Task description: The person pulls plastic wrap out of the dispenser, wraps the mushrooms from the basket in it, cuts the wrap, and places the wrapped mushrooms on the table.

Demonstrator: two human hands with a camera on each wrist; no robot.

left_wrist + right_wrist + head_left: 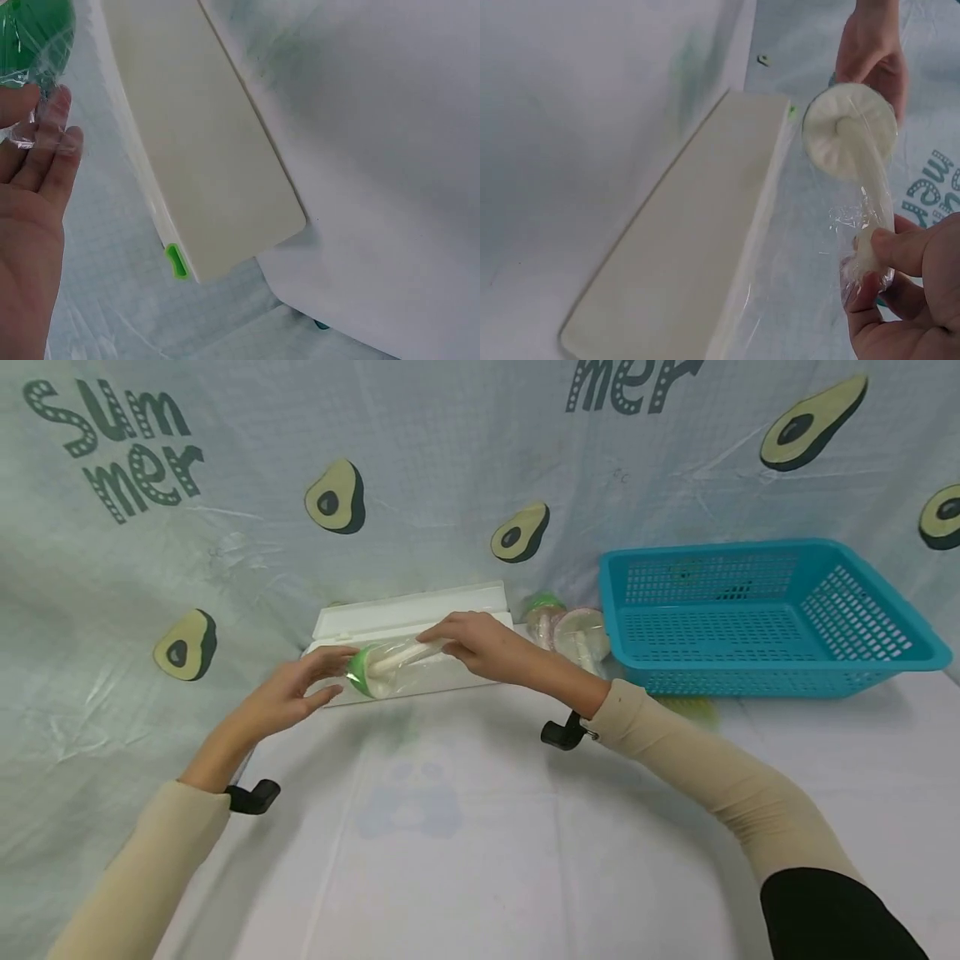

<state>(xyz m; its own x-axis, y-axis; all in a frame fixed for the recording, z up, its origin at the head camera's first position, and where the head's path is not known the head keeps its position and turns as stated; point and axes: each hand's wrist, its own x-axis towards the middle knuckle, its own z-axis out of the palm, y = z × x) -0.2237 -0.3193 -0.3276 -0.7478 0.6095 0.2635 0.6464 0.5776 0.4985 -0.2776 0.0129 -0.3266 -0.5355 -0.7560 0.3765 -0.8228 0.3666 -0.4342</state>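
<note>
A mushroom-shaped item (390, 663) with a green cap and white stem is in clear plastic wrap, held tilted above a long white box (457, 677). My right hand (483, 647) pinches its stem end between thumb and fingers; the right wrist view shows the pale round underside of the cap (826, 135). My left hand (288, 693) is beside the green cap, thumb and fingers spread apart. In the left wrist view, loose clear plastic (45, 120) overlaps the left fingertips. A green clip (177, 261) shows at the box's end.
A blue perforated basket (750, 681) stands at the right. Between it and the box lie two similar wrapped items: a green-topped one (544, 614) and a pale round one (581, 635). A curtain (420, 460) with avocado prints hangs behind the white table cover (465, 877).
</note>
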